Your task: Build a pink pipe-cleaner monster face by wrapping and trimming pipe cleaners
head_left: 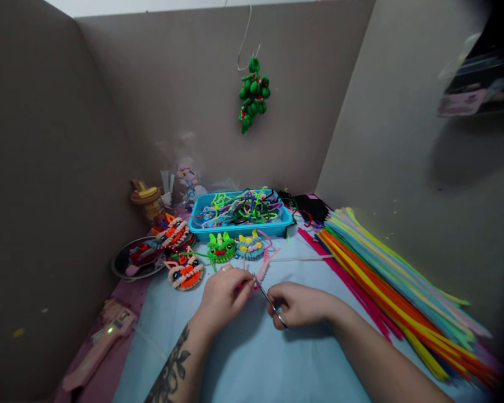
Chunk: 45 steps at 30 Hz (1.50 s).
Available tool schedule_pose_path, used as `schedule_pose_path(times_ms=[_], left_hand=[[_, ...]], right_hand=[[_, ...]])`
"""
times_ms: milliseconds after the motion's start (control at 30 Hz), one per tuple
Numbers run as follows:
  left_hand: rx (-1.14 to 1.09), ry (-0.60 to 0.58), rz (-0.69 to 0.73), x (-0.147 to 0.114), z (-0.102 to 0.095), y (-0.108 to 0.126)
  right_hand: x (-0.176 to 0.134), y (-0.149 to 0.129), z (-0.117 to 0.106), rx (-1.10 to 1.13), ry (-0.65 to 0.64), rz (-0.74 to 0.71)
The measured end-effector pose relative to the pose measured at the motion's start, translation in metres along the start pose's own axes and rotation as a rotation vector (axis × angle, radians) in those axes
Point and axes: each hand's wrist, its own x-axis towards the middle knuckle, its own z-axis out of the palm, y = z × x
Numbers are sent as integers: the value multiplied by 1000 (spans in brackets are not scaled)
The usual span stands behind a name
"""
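My right hand (296, 305) grips a pair of small metal scissors (265, 295), fingers in the handle loops. The blades point up and left, reaching the fingertips of my left hand (227, 292). That hand is pinched closed on a pink pipe cleaner (256, 285), mostly hidden by the fingers. Just beyond lies a light pink coiled pipe cleaner piece (264, 267). Behind the hands sit a green pipe-cleaner animal face (221, 249) and a blue and yellow one (250, 248). An orange and cream face (185, 272) rests to the left.
A blue tray (201, 230) of pipe cleaner scraps stands at the back. Long coloured pipe cleaners (373, 280) lie along the right. At left are a metal bowl (120, 268) and a pink glue gun (105, 347) with a lit green light. A green ornament (254, 95) hangs behind.
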Motion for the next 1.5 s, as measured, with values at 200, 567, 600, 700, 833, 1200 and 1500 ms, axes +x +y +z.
schedule_pose_path(times_ms=[200,567,600,700,833,1200,1500], left_hand=[[-67,64,-89,0,3,-4],[-45,102,-58,1,0,-5],[-37,93,-59,1,0,-5],[-19,78,-66,1,0,-5],[-24,74,-37,1,-1,-8],[-71,111,-5,2,-5,-13],[-228,155,-112,3,-1,-15]], right_hand=[[10,7,6,194,88,50],[12,11,9,661,-8,26],[12,12,10,656,-8,21],[13,14,12,637,-1,14],[12,11,11,630,0,43],[17,11,14,681,7,49],[15,4,10,741,-2,23]])
